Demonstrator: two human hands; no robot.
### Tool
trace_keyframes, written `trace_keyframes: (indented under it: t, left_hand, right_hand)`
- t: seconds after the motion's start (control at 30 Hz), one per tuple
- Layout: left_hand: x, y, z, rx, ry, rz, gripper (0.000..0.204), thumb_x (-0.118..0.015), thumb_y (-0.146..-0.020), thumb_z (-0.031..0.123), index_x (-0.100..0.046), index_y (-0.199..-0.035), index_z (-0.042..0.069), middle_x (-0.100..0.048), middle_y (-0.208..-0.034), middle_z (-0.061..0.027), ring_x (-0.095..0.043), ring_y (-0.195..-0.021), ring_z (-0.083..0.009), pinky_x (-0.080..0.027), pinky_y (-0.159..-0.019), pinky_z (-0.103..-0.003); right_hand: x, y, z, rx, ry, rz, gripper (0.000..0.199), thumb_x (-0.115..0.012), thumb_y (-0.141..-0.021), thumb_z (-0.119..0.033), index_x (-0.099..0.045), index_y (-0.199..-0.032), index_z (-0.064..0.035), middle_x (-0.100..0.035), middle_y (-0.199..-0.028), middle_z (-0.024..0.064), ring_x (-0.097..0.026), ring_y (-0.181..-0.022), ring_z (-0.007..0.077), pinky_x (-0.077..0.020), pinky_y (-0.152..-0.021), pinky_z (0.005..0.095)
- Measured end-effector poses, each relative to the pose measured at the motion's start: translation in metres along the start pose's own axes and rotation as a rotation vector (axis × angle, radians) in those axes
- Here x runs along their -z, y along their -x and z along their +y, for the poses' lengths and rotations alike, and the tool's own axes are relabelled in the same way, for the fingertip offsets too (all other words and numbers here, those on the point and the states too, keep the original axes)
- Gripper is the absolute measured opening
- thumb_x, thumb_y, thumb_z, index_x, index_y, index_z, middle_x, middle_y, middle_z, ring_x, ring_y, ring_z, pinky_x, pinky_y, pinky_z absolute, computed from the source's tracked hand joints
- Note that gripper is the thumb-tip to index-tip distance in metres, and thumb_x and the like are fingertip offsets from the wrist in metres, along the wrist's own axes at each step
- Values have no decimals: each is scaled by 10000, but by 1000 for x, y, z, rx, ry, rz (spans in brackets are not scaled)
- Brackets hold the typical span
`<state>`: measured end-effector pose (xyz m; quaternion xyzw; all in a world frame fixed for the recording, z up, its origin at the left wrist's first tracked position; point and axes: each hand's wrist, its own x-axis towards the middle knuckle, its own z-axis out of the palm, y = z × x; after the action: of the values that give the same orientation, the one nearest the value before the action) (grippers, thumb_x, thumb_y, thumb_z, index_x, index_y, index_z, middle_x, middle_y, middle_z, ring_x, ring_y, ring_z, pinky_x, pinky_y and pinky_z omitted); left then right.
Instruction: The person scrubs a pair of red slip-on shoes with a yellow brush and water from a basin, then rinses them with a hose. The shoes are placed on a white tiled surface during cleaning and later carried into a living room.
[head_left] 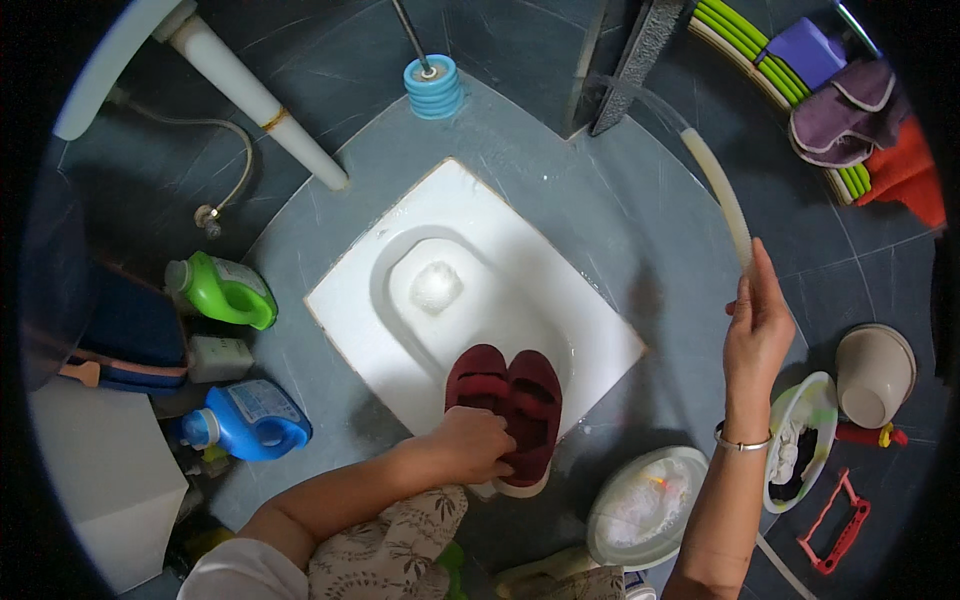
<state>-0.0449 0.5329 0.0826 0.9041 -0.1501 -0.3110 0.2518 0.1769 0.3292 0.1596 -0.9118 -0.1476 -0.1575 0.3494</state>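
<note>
My left hand (465,438) is closed on a pair of dark red slippers (533,400) with pale soles, held side by side over the near part of a white squat toilet (350,300). White foam or water shows in the toilet's drain. Out to the right, my right hand (760,318) is wrapped round a pale flexible hose (718,185), whose end points up and away. A clear arc, apparently water, runs from that end toward the far wall; its exact nature is hard to make out. The palm side of my left hand is hidden.
Green (235,290) and blue (258,420) bottles stand at the left. A basin of suds (597,538) sits near my right forearm, beside a bowl with cloths (826,400) and a beige bucket (875,375). A blue-ended plunger (433,90) stands at the far wall.
</note>
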Motion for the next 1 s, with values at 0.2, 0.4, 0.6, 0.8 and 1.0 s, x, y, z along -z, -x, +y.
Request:
trace_keyframes:
  t: [0.2,0.4,0.6,0.8,1.0]
  left_hand:
    - [5,-1,4,-17,34,39,321,-637,-776,412,-677,-881,111,-588,-818,-91,-601,-851,-286,-485,-677,-430]
    - [-2,-5,3,-24,-33,48,320,-638,-779,417,-678,-884,118,-582,-797,-90,-603,-831,-285,-483,-668,-432]
    - [-4,-8,6,-46,-19,72,313,-645,-771,411,-681,-867,116,-584,-794,-94,-602,-830,-289,-482,-663,-426]
    - [-6,-9,6,-45,-28,83,312,-651,-762,409,-678,-850,111,-587,-794,-94,-604,-827,-288,-485,-671,-417]
    - [-4,-6,5,-63,-44,111,312,-651,-761,410,-674,-838,109,-583,-783,-90,-606,-811,-284,-485,-662,-407]
  right_hand:
    - [10,-5,49,-141,92,50,380,-515,-896,-37,-553,-1264,-125,-634,-818,138,-570,-589,151,-482,-589,282]
    - [17,-13,117,-66,374,86,370,-513,-908,-71,-539,-1274,-117,-660,-860,140,-585,-620,131,-485,-621,286]
    - [19,-2,169,-92,416,85,363,-506,-900,-67,-552,-1257,-108,-664,-870,158,-613,-642,157,-495,-629,306]
    - [15,22,149,-312,195,-200,350,-524,-891,-58,-574,-1234,-108,-665,-909,190,-633,-686,221,-503,-640,339]
    - [18,56,118,-246,-42,-442,362,-528,-881,-22,-558,-1239,-71,-653,-932,168,-550,-539,145,-484,-561,290]
